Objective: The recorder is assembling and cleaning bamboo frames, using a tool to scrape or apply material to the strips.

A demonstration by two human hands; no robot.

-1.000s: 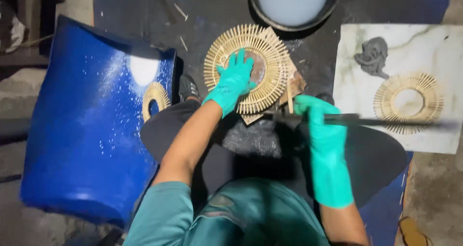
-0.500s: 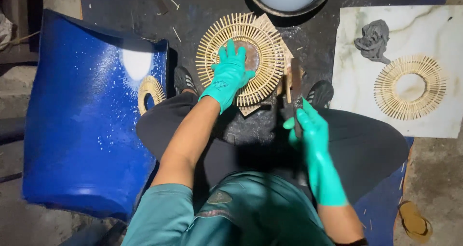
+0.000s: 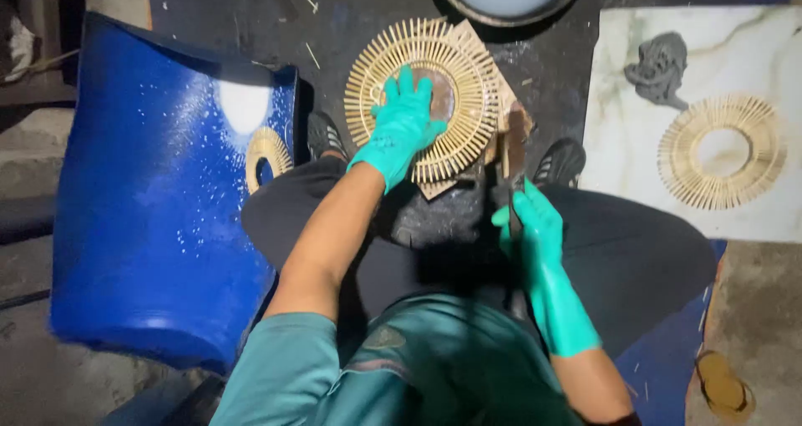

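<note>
**Left hand flat on stick ring, right hand gripping a tool**

Left hand, in a green glove, spread open and pressed flat on the middle of a round ring of thin sticks. Fingers splayed, palm down, nothing clasped. Ring lying on a brown board on the dark floor, just ahead of the knees and between two black shoes.

Right hand, also gloved, closed in a grip around the handle of a dark flat-bladed tool. Blade pointing away from the body, its tip touching or just beside the right edge of the ring; cannot tell which.

To the right, a pale marble slab carrying a second stick ring and a grey lump. At the top, a round dark-rimmed basin. To the left, a curved blue plastic barrel piece with a small ring resting on it. Lower right, a sandal on the ground.
</note>
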